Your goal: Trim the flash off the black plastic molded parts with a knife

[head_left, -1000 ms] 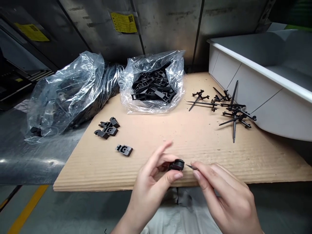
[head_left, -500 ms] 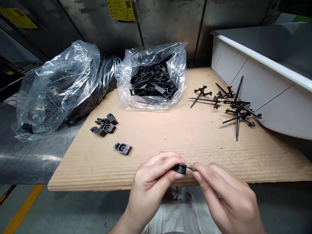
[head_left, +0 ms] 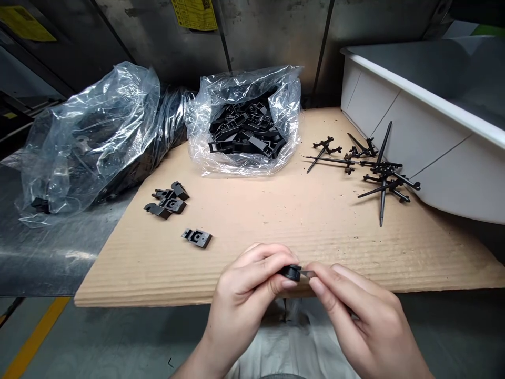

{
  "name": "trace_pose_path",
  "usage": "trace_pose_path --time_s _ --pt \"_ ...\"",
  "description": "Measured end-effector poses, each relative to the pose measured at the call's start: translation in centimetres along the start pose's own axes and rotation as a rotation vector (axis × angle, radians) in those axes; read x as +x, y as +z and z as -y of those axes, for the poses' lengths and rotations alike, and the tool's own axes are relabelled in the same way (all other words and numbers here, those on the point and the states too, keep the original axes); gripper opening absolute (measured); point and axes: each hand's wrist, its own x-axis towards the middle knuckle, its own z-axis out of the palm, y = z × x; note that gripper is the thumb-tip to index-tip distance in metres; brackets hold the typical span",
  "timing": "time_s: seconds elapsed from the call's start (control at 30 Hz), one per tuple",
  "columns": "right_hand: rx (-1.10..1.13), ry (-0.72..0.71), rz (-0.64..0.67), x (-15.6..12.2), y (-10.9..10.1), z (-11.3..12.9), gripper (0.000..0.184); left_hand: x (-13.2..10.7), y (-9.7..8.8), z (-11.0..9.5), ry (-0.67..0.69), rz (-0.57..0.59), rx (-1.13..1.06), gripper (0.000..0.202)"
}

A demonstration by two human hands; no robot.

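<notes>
— Since a second ago, the raised forefinger of the left hand [head_left: 244,287] is brought down over the small black part [head_left: 291,272], and the gap between that part and the thin blade [head_left: 309,273] is closed.
— How is the part held?
— It is pinched between thumb and fingertips of the left hand, just above the near edge of the cardboard sheet [head_left: 276,221]. Its right end is left bare, seemingly so that the blade tip can be met there. The blade is gripped by the right hand [head_left: 355,316] between thumb and forefinger.
— And its look?
— Matt black plastic, rounded at the exposed end; the rest is hidden by fingers. Similar loose parts [head_left: 168,200] are laid at the left on the cardboard. A clear bag [head_left: 244,126] of them is set at the far side, and thin black sprues [head_left: 371,168] are scattered at the right beside a white bin [head_left: 414,116].
</notes>
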Motion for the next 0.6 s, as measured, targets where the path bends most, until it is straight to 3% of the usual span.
trace_pose_path --time_s 0.13,0.37,0.6 --pt "0.066 0.029 0.067 0.17 -0.24 0.23 0.013 0.11 -0.04 0.0 0.021 0.022 0.002 0.026" --pt "-0.038 -0.01 0.017 0.01 -0.38 -0.09 0.018 0.27 -0.04 -0.07 0.059 0.017 0.006 0.024" --pt "-0.03 -0.008 0.084 0.16 -0.52 -0.06 0.015 0.35 -0.04 -0.16 0.053 -0.02 0.015 0.024"
